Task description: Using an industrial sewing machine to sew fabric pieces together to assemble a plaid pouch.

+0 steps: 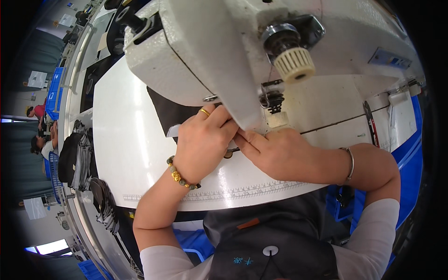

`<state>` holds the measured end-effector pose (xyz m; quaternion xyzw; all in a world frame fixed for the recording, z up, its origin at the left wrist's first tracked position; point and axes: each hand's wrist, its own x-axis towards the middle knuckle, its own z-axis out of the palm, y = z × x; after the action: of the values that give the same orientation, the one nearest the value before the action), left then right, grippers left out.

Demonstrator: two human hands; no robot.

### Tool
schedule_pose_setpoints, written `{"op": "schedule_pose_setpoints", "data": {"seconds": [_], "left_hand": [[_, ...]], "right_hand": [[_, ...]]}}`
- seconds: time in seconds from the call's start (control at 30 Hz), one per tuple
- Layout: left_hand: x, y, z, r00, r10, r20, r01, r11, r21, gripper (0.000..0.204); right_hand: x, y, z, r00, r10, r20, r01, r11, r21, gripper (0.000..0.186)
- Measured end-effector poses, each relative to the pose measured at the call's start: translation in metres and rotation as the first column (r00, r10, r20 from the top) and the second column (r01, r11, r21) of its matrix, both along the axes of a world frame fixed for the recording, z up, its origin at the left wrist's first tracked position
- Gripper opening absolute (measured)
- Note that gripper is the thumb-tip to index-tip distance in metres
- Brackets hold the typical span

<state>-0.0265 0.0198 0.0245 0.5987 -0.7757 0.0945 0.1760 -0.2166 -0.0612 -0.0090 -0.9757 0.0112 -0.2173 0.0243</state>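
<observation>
A white sewing machine rises over the work surface, its head hiding the needle area. Beneath it lies a piece of dark fabric with a small light patch at its lower edge. My left hand presses on the fabric, fingers bent and their tips hidden by the machine head. Close beside it, my right hand has thumb and fingers pinched together at the fabric's edge. What exactly the right fingertips grip is too hidden to make out. The two hands nearly touch.
The white table carries a printed ruler strip along its near edge. Red-and-black thread snips lie at the right. Stacked dark fabric pieces sit on the left, near a blue crate. Other people sit far left.
</observation>
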Motion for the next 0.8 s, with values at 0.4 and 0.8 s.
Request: {"op": "schedule_pose_setpoints", "data": {"seconds": [0.4,0.8], "left_hand": [[-0.005,0.006,0.000,0.999,0.017,0.031,-0.020,0.994,0.103,0.024],[-0.010,0.000,-0.012,0.989,0.099,0.108,-0.107,0.992,0.070,0.027]], "right_hand": [[0.001,-0.001,-0.001,0.999,0.020,0.038,-0.023,0.995,0.098,0.032],[0.004,-0.005,-0.004,0.999,-0.054,0.008,0.052,0.994,0.098,0.013]]}}
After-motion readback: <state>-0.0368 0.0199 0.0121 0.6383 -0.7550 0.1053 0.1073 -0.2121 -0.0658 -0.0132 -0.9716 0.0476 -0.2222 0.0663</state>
